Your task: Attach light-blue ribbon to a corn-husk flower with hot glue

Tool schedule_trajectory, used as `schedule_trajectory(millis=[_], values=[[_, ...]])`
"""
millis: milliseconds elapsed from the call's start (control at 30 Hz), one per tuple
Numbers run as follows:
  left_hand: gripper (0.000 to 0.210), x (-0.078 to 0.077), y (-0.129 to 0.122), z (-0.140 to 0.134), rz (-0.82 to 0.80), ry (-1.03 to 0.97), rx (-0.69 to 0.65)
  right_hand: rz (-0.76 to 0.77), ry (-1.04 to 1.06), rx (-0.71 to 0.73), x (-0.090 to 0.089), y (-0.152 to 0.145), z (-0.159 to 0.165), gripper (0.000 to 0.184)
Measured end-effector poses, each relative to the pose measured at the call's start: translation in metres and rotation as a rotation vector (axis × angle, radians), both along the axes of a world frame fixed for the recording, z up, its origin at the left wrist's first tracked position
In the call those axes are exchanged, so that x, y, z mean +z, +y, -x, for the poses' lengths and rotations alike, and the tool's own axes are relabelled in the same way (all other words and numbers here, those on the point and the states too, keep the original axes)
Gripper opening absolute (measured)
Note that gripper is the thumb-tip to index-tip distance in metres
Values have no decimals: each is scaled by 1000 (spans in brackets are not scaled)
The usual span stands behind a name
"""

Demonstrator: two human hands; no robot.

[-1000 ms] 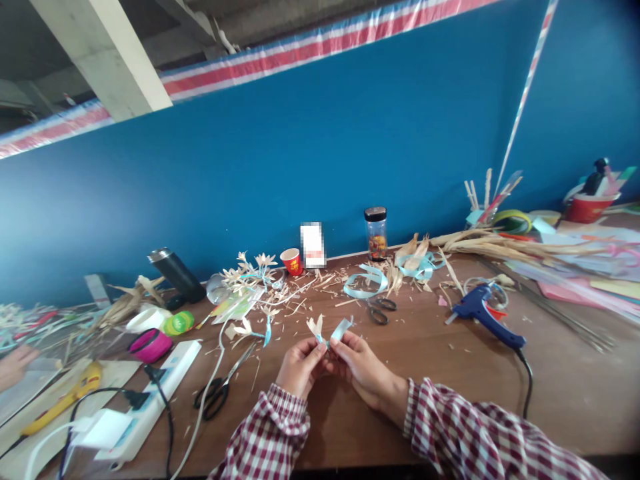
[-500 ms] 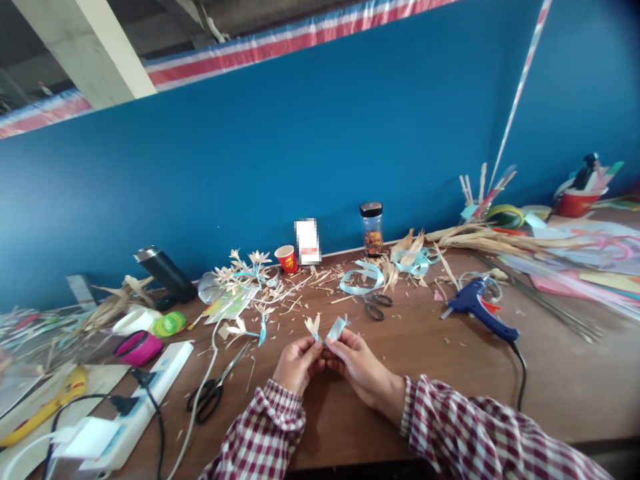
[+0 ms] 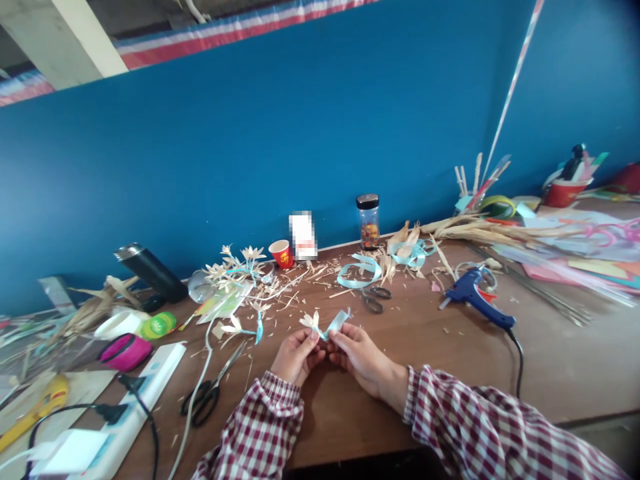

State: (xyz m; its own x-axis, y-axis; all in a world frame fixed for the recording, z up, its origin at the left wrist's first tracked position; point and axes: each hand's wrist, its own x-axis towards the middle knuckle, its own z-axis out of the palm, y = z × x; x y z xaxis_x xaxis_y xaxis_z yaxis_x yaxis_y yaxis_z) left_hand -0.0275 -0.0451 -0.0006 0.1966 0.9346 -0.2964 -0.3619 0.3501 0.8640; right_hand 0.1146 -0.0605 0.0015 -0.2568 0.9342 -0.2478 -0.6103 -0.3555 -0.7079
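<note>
The left hand [image 3: 297,353] has its grip closed in a pinch, thumb over fingers, at the base of a small pale flower [image 3: 311,321]. The petals stand clear above the thumb, apparently so that pressure falls on the base and not on the delicate tips. The right hand [image 3: 364,355] has its grip closed on a strip of blue ribbon [image 3: 338,322], whose free end projects above the thumb. A section of the strip spans the gap between the two grips; holding it from both sides probably controls its tension and angle. The workpiece is thus located between the hands, above the near-middle part of the counter [image 3: 425,407]; any stem is hidden by the fingers.

Supporting items lie around this position. The near scissors [image 3: 204,401] rest to the left, blades directed away from the person, and the far scissors [image 3: 376,299] lie beyond the right hand; both appear to be within reach. The glue gun [image 3: 477,298] lies at the right, its nozzle directed left and its cord [image 3: 520,363] routed toward the near edge, likely to leave the hands unobstructed. A ribbon-wrapped flower [image 3: 243,328] lies beyond the near scissors, apart from the hands.
</note>
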Motion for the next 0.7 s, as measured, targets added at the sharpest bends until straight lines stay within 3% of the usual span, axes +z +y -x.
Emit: schedule_trajectory(millis=[367, 700], values=[[37, 5, 0, -5, 28, 18, 97, -28, -49, -5, 2, -2, -1, 29], [32, 6, -4, -9, -49, 19, 135, -104, -282, -145, 4, -3, -3, 31]])
